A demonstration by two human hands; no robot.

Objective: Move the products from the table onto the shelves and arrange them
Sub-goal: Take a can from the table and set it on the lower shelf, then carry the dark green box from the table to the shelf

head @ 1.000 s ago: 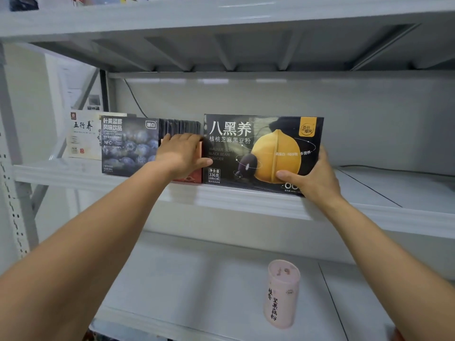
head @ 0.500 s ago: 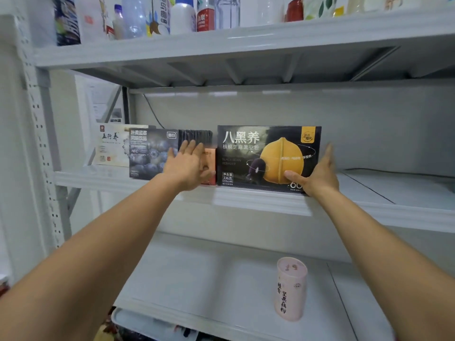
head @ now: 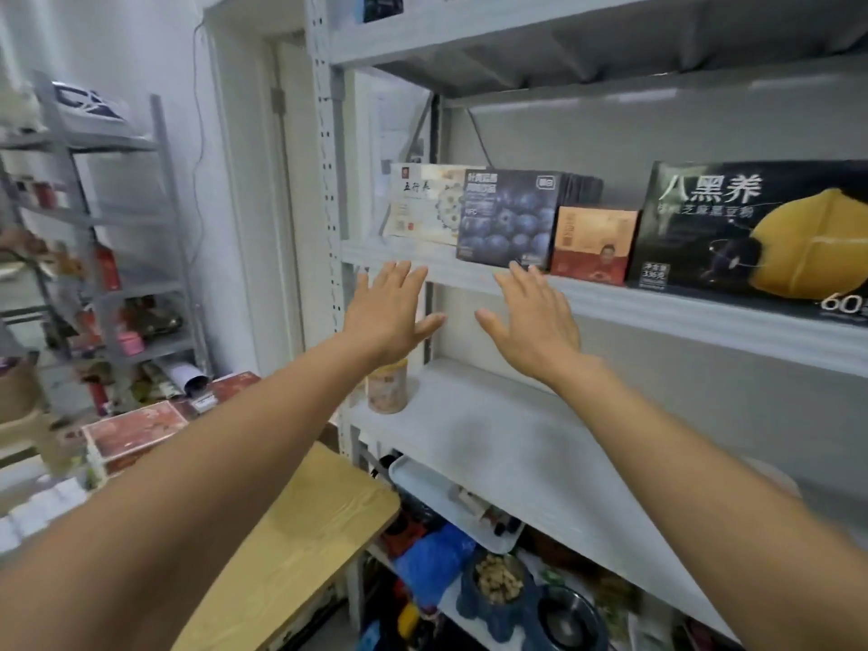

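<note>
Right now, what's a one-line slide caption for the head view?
Open and empty, the left hand and right hand hover before the shelf and its row of boxes.

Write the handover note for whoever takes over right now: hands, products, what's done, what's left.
Hands: the left hand and right hand are both open, fingers straight, holding nothing, just in front of the grey metal middle shelf.
Done: on that shelf, left to right, stand the white floral box, dark blue blueberry box, small orange-red box and large black box with a yellow fruit picture. A pale cylindrical tub stands on the shelf below.
Left: reddish flat boxes lie beyond the light wooden table; they probably go up next.
</note>
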